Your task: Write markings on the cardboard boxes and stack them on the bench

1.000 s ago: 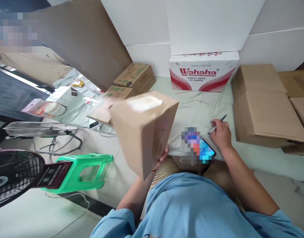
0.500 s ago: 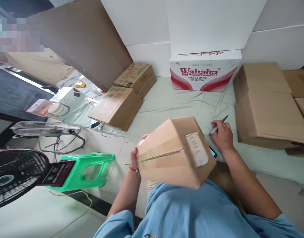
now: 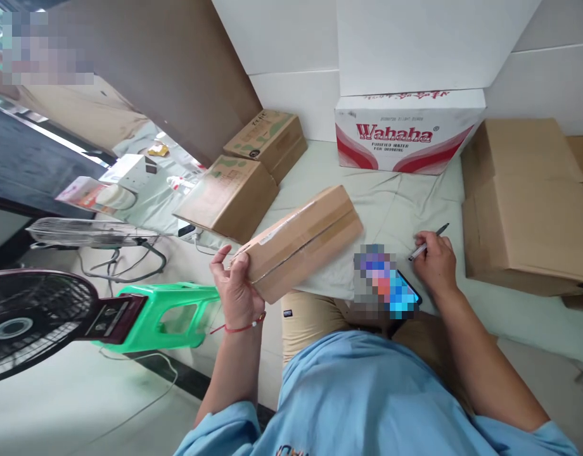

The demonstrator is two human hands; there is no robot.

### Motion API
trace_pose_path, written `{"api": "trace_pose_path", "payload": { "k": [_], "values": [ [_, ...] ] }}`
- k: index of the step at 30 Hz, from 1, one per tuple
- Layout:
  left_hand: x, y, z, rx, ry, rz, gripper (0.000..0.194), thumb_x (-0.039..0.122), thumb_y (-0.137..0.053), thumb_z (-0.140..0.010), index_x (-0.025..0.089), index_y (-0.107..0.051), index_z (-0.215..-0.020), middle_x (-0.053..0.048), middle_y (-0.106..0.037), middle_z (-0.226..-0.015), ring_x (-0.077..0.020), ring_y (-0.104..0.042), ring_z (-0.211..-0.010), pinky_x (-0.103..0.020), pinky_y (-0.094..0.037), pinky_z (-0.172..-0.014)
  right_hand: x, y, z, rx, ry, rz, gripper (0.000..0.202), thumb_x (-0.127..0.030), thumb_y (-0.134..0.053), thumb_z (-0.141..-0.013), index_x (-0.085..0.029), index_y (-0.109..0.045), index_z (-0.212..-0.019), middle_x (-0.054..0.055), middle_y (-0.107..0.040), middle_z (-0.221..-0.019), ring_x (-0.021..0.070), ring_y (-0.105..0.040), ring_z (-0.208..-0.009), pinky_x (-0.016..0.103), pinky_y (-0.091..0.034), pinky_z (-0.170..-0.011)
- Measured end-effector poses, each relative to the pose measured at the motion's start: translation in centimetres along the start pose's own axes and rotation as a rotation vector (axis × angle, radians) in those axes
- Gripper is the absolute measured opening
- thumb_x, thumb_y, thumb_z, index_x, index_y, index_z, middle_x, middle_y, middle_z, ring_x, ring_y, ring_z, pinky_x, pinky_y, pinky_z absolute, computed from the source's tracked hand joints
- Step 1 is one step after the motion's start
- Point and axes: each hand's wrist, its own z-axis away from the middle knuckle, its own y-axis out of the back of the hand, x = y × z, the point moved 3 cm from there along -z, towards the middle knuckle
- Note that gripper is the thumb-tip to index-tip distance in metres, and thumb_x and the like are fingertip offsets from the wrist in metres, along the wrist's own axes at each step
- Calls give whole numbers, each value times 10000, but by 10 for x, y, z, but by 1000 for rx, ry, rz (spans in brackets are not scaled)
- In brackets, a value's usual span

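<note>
My left hand [image 3: 237,285] grips the near left end of a taped brown cardboard box [image 3: 303,244], which is tilted in the air over the table's front edge. A dark seam runs along the box's side. My right hand [image 3: 434,263] rests on the cloth-covered table, closed around a pen [image 3: 419,251] that points up and to the right. Between the two hands a phone [image 3: 400,291] with a lit, partly blurred screen lies at the table's edge.
Two printed cartons [image 3: 227,193] stand at the left of the table [image 3: 396,206]. A white and red Wahaha box [image 3: 405,136] is at the back, large brown boxes [image 3: 529,215] on the right. A green stool [image 3: 177,316] and a fan [image 3: 25,326] are lower left.
My left hand has turned the box and moved it up and to the left, so its labelled end no longer shows. The phone is now uncovered. My right hand still has the pen.
</note>
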Motion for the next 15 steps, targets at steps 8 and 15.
{"api": "trace_pose_path", "payload": {
  "k": [8, 15],
  "values": [
    [2, -20, 40, -39, -1101, -507, 922, 372, -957, -635, 285, -411, -1373, -93, -464, -1332, -283, -565, -1207, -456, -493, -1025, -2, 3, -2, 50, -103, -45, 158, -333, -610, -918, -231, -597, -1039, 107, -742, -971, 308, -580, -936, 404, -454, -847],
    [-27, -44, 88, -343, -1361, -582, 733, 243, -925, -749, 322, -505, -1344, -110, -540, -1329, -280, -590, -1128, -472, -539, -985, -9, 12, -3, 79, -107, -51, 278, -433, -594, -953, -275, -435, -787, 34, -617, -733, 240, -550, -751, 355, -388, -720]
  ]
}}
